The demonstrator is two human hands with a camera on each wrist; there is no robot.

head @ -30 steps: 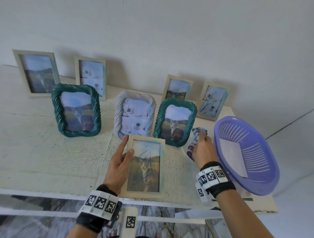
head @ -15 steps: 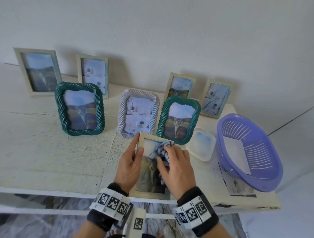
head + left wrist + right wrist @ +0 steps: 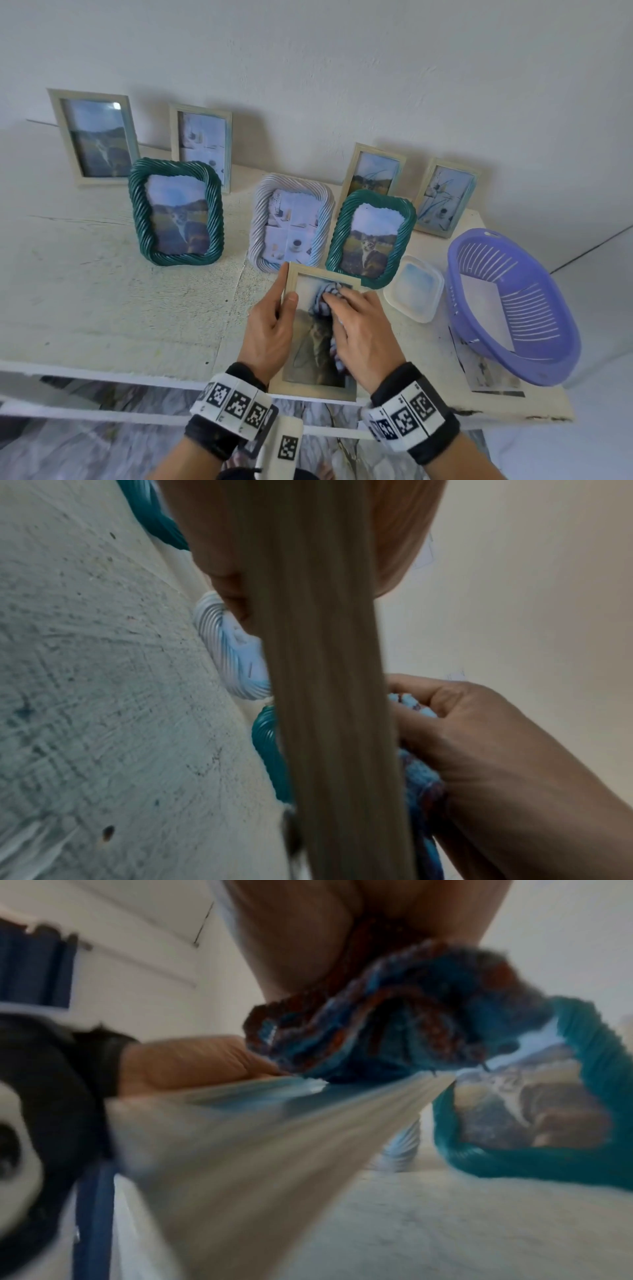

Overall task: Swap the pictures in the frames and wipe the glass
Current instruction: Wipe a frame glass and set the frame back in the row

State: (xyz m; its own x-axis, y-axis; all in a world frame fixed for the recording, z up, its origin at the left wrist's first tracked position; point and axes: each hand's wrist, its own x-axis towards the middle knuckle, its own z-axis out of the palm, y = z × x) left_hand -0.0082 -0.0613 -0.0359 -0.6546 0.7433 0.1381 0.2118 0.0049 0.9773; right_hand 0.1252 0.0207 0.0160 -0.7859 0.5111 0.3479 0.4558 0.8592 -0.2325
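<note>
The left hand (image 3: 270, 329) grips the left edge of a pale wooden frame (image 3: 320, 387) at the table's (image 3: 102, 308) near edge, thumb on its front. Beside that thumb, the right hand (image 3: 363, 329) presses a bunched checked cloth (image 3: 323, 296) onto the glass. A green frame (image 3: 371, 236) stands just beyond the fingertips.

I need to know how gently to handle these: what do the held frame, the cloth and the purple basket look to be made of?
Frame: pale wood or a wood-look moulding, matt, with faint grain lines; which one is unclear.
Cloth: soft woven or knitted fabric, fuzzy and bunched, with a blue and reddish pattern.
Basket: purple plastic, smooth with a slight sheen, moulded slots in its wall.
</note>
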